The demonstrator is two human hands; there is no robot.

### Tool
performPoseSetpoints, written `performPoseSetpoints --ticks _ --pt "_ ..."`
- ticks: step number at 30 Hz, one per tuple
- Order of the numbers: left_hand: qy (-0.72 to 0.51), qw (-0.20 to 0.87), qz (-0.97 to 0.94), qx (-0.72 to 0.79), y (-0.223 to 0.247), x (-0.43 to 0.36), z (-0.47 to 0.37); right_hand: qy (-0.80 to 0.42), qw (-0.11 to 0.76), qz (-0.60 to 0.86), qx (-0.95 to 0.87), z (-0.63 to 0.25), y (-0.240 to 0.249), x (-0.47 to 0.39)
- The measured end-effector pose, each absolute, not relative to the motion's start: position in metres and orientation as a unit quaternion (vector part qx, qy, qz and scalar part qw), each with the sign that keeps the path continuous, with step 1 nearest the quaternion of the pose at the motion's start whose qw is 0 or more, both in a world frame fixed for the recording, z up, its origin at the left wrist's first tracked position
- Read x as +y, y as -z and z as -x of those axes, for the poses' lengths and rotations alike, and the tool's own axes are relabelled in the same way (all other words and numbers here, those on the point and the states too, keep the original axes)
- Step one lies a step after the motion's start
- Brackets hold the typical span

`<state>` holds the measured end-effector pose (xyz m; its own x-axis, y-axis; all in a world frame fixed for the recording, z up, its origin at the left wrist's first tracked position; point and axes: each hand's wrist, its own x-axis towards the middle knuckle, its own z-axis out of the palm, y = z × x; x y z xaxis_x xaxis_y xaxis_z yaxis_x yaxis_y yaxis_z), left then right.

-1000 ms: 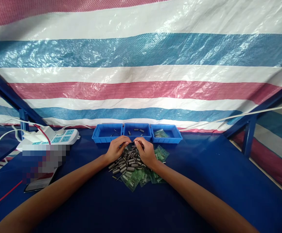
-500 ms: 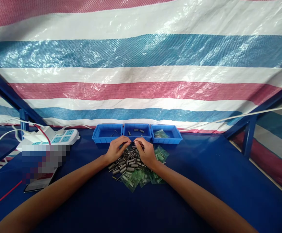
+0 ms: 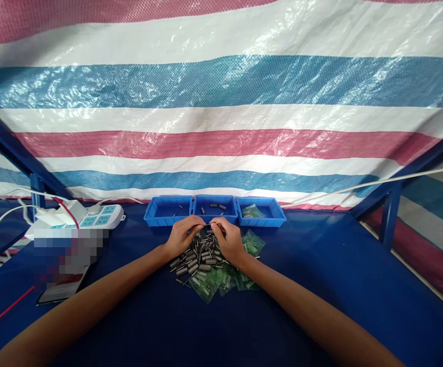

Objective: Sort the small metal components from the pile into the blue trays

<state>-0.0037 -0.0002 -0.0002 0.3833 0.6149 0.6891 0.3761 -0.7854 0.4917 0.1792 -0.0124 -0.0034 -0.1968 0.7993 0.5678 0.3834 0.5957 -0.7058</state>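
My left hand point(image 3: 181, 237) and my right hand point(image 3: 229, 243) meet above a pile of metal parts, both with fingers pinched. Between their fingertips runs a thin metal pin point(image 3: 207, 224), held at both ends. Grey cylinders point(image 3: 193, 267) and slim pins make up the pile below; my hands hide some of it. Small green-tinted plastic bags point(image 3: 208, 289) with metal parts inside lie at the near and right sides of the pile. Just beyond my hands stand three blue trays: a left tray point(image 3: 159, 221) with a few pins, a middle tray point(image 3: 216, 198) with several cylinders, and a right tray point(image 3: 262, 222) with a bag.
At the left a white power strip point(image 3: 115, 218) with plugs and cables sits on the blue table point(image 3: 321, 265). Nearer lies a dark flat device point(image 3: 63, 290), partly blurred out, beside a red cable point(image 3: 5, 311). A striped plastic sheet point(image 3: 221, 117) hangs behind the trays.
My fingertips are slightly farther apart, showing a bit more of the pin. Otherwise my hands, the pile and the trays look the same; the view has shifted very slightly.
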Motion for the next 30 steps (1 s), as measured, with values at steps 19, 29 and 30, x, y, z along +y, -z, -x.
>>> performPoseSetpoints --ticks 19,29,30 --pt "-0.455 0.136 -0.818 0.324 -0.0032 -0.0043 0.0039 -0.213 0.489 0.396 -0.747 -0.1790 0.0037 -0.0125" --pt "-0.447 0.141 -0.816 0.338 -0.0030 -0.0037 0.0036 -0.210 0.492 0.395 -0.747 -0.1789 0.0004 -0.0137" --pt "-0.447 0.142 -0.817 0.337 -0.0030 -0.0036 0.0036 -0.208 0.493 0.396 -0.746 -0.1787 0.0002 -0.0137"
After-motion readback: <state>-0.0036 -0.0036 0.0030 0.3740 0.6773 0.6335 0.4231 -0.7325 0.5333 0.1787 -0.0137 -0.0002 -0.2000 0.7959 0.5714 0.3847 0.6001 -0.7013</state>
